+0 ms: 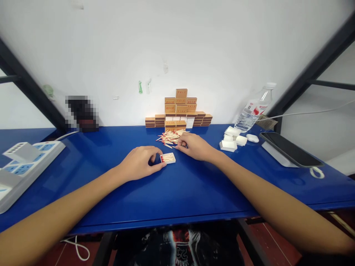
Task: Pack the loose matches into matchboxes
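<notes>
A small white matchbox tray (pixel 172 159) lies on the blue table, with red-tipped matches (pixel 166 157) in it. My left hand (pixel 142 162) has its thumb and fingers closed on the tray's left end. Just behind lies a loose pile of red-tipped matches (pixel 169 137). At the right edge of that pile is my right hand (pixel 193 145), fingers curled and pinched together near the table. Whatever sits between those fingertips is hidden or too small to make out. Stacked matchboxes (pixel 181 108) stand against the wall behind the pile.
To the right are white matchbox trays (pixel 228 145), a white earbud case (pixel 252 138), a tilted clear bottle (pixel 253 107) and a phone (pixel 290 149) on a white stand. A power strip (pixel 30 166) with plugs sits at the left, near a pixelated dark object (pixel 82 113).
</notes>
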Tool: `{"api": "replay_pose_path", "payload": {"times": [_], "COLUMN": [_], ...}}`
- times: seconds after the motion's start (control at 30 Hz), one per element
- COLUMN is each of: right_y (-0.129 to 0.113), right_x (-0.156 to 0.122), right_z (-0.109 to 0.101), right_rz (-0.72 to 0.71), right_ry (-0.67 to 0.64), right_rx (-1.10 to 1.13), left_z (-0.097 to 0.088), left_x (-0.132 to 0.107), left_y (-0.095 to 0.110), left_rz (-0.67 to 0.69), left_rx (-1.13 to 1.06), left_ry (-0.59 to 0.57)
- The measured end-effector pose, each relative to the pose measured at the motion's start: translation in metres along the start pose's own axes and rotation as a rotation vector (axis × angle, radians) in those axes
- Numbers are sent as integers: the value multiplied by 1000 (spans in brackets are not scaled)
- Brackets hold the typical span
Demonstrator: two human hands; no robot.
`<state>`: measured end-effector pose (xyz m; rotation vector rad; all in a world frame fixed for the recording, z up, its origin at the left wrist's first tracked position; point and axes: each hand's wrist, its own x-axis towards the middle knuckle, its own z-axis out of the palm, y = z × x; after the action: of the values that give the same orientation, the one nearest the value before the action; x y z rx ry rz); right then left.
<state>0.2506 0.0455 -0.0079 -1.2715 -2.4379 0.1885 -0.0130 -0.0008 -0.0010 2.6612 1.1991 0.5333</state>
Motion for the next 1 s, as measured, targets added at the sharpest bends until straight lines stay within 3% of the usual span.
{"api": "replay_pose_path", "payload": {"times": [0.43, 0.57, 0.73, 1.0], "right_y": [-1, -14, -39, -36], "right_x": [-4, -9, -14, -15], "right_z": [-6, -13, -13, -10], "right_rz": [4, -96, -164, -191], "right_ry": [-77, -9, -117, -113], "right_rx": [48, 136, 197, 258], "left_z": [0, 0, 0, 2], "left_x": [-1, 0, 1, 0], "left_y": [0, 1, 0, 0], "left_rz": [-6, -9, 0, 55], "left_rx": [-1, -9, -7, -28], "left_ry": [-9, -9, -13, -9]}}
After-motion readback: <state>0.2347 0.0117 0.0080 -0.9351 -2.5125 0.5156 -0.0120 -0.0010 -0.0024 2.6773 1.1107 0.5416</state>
